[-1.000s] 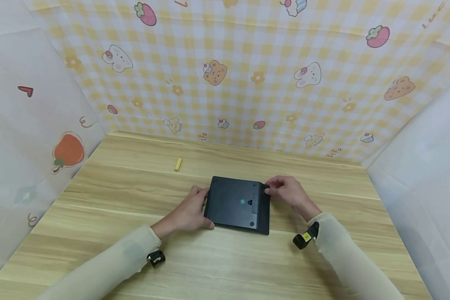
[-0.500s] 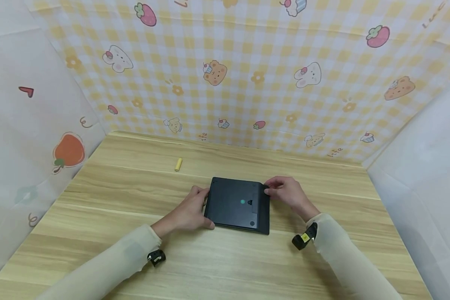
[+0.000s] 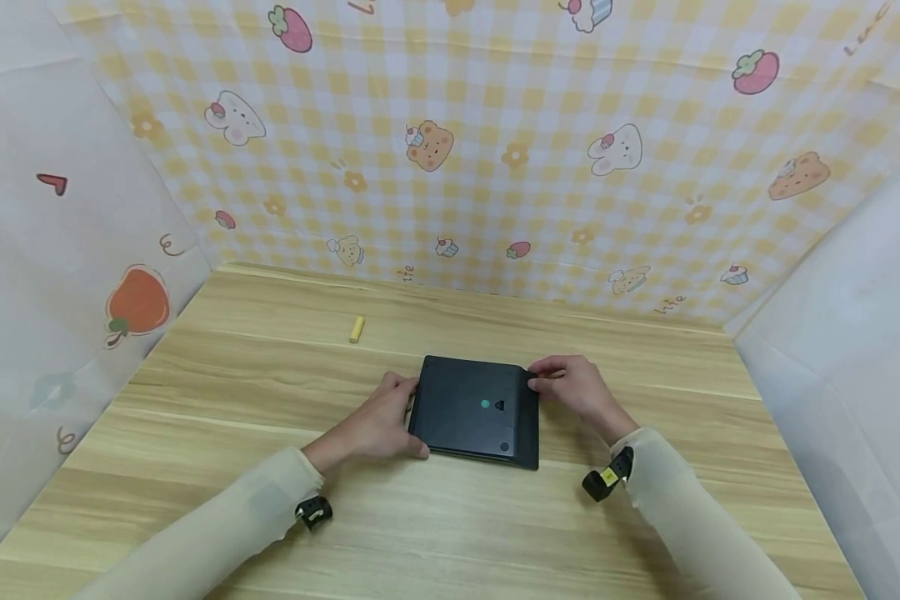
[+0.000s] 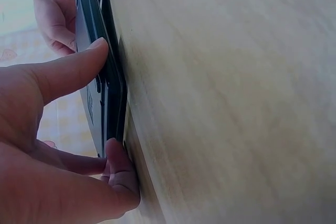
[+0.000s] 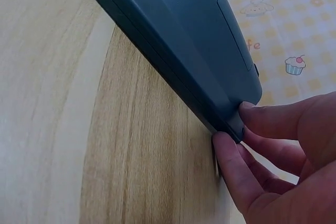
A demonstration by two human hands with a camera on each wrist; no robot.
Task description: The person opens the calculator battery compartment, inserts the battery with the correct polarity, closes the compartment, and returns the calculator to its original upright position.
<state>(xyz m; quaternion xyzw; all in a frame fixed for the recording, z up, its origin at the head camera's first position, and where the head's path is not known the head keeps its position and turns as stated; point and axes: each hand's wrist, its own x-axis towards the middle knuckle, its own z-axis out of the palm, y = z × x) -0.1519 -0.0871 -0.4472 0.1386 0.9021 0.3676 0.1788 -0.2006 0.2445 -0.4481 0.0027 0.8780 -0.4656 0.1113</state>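
First, at the left, a yellow stick (image 3: 356,329) lies on the wooden surface (image 3: 450,533), beyond the left hand (image 3: 371,423), which grips the left edge of a black device (image 3: 457,408), thumb at its near corner. The device sits mid-surface, a green dot (image 3: 485,403) on its upward face, flat or slightly raised, I cannot tell which; rightmost, the right hand (image 3: 576,387) pinches its far right corner between thumb and fingers.
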